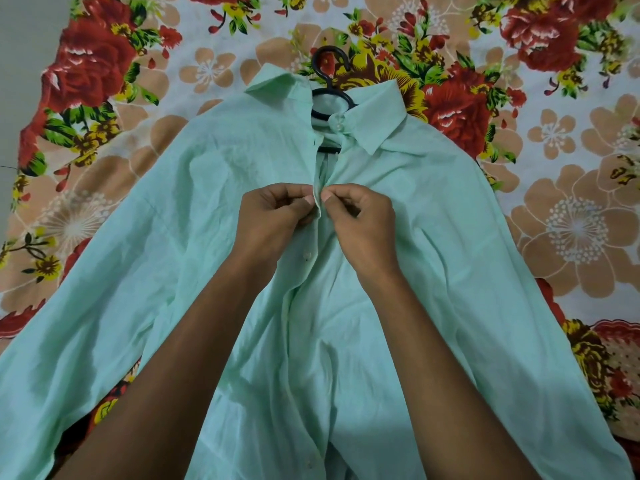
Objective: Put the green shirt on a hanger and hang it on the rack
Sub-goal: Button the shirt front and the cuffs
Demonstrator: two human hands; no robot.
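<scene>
Most of the frame we see is taken up by a floral bedsheet (571, 209), red roses and peach blossoms running from the top edge to the right side. On it lies the green shirt (450, 271), spread front-up across the middle, its long axis running from the bottom of the frame up to the collar near the top centre; the sleeves splay out toward the lower left and lower right. Our two forearms reach up from the bottom edge. At the centre, the left hand (266, 216) and the right hand (363, 223) sit close together, each with fingers curled, pinching the placket edges where they meet. Inside the collar, a black hanger (329, 95) shows, its hook pointing toward the top of the frame.
</scene>
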